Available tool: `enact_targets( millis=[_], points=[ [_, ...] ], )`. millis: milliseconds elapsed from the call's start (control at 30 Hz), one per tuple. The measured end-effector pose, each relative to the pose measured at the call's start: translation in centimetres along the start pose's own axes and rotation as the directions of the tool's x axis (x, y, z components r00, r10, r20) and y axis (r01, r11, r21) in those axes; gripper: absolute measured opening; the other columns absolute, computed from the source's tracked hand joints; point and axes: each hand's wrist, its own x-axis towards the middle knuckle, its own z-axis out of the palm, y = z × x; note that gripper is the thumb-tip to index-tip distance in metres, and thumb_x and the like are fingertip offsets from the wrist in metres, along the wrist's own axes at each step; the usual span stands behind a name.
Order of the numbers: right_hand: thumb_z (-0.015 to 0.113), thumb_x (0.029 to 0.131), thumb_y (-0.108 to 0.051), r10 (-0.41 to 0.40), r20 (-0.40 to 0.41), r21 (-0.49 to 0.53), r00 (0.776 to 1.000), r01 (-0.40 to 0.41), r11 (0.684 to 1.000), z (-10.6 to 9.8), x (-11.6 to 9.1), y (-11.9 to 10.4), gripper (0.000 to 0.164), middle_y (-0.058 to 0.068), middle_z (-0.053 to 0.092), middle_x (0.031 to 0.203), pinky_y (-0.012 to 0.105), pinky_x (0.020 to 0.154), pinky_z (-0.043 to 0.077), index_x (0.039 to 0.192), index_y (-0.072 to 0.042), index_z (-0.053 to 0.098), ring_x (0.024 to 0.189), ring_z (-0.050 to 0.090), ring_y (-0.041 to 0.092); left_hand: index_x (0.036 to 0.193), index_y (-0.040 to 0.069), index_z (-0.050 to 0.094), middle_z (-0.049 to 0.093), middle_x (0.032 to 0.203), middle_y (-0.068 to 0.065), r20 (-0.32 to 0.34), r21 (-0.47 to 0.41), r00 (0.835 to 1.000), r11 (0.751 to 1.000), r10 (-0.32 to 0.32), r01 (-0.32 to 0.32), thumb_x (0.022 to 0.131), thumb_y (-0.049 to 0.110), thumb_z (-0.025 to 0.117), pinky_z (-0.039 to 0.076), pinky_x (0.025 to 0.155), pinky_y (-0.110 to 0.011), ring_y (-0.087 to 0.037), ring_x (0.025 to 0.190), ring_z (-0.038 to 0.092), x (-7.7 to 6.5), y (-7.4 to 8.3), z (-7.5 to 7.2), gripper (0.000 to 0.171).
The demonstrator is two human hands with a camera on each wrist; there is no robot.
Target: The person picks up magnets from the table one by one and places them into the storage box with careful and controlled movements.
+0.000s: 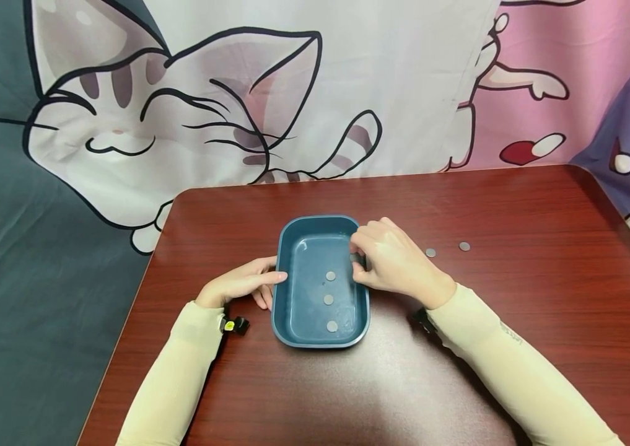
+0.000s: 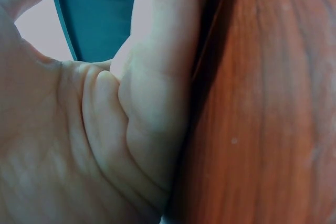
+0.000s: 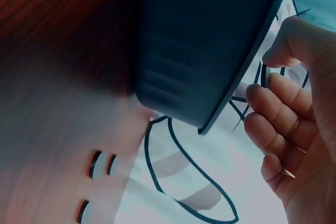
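A blue rectangular tray [image 1: 320, 342] with rounded corners sits on the table. Inside lie three small silver-grey coins, the nearest coin [image 1: 332, 326] towards the front. At the tray's left side, my left hand [image 1: 239, 282] grips the wall, thumb over the rim and fingers outside; the left wrist view shows its palm beside the tray wall [image 2: 100, 14]. My right hand [image 1: 389, 257] hovers at the right rim. In the right wrist view, it pinches a coin [image 3: 266, 76] on edge between thumb and index finger, next to the tray's outer wall [image 3: 194, 40].
On the table [image 1: 543, 260] right of the tray lie loose coins, among them one coin [image 1: 430, 253] near the right wrist and another coin [image 1: 464, 246] farther right. The right wrist view shows three there. Behind the table hangs a cartoon cat cloth [image 1: 404, 74].
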Motion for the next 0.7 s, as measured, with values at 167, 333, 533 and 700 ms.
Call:
enact_targets(
  millis=[167, 333, 533, 700],
  points=[
    [0.068, 0.069, -0.017, 0.002, 0.041, 0.02, 0.999, -0.003, 1.0, 0.9, 1.0, -0.2, 0.013, -0.009, 0.044, 0.063, 0.028, 0.062, 0.03, 0.07, -0.016, 0.054, 0.061, 0.042, 0.013, 0.143, 0.016, 0.037, 0.071, 0.075, -0.02, 0.003, -0.006, 1.0, 1.0, 0.0, 0.0, 0.099, 0.039, 0.052, 0.059, 0.062, -0.048, -0.036, 0.062, 0.07, -0.1, 0.0, 0.1, 0.052],
    [0.068, 0.068, -0.014, 0.018, 0.106, 0.023, 0.994, -0.021, 1.0, 2.1, 2.0, -0.2, 0.013, -0.008, 0.047, 0.063, 0.029, 0.062, 0.032, 0.07, -0.015, 0.056, 0.062, 0.046, 0.013, 0.144, 0.017, 0.037, 0.071, 0.076, -0.02, 0.004, -0.007, 1.0, 1.0, 0.001, 0.0, 0.099, 0.038, 0.052, 0.059, 0.062, -0.048, -0.037, 0.062, 0.069, -0.1, 0.0, 0.0, 0.052],
    [0.068, 0.069, -0.016, 0.046, 0.212, 0.028, 0.976, -0.053, 0.998, 3.3, 2.6, -0.3, 0.01, -0.008, 0.048, 0.062, 0.031, 0.067, 0.04, 0.072, -0.015, 0.058, 0.063, 0.048, 0.013, 0.144, 0.016, 0.037, 0.071, 0.077, -0.02, 0.008, -0.009, 1.0, 1.0, -0.004, 0.004, 0.099, 0.039, 0.052, 0.059, 0.062, -0.048, -0.038, 0.063, 0.07, 0.0, 0.0, 0.0, 0.052],
    [0.069, 0.067, -0.017, 0.055, 0.272, 0.031, 0.961, -0.066, 0.997, 3.8, 3.1, -0.3, 0.013, -0.008, 0.047, 0.059, 0.033, 0.072, 0.044, 0.069, -0.016, 0.056, 0.062, 0.048, 0.014, 0.143, 0.016, 0.038, 0.071, 0.076, -0.02, 0.004, -0.009, 1.0, 1.0, -0.006, 0.006, 0.099, 0.039, 0.052, 0.059, 0.062, -0.048, -0.037, 0.063, 0.07, 0.0, -0.1, 0.0, 0.052]
  ],
)
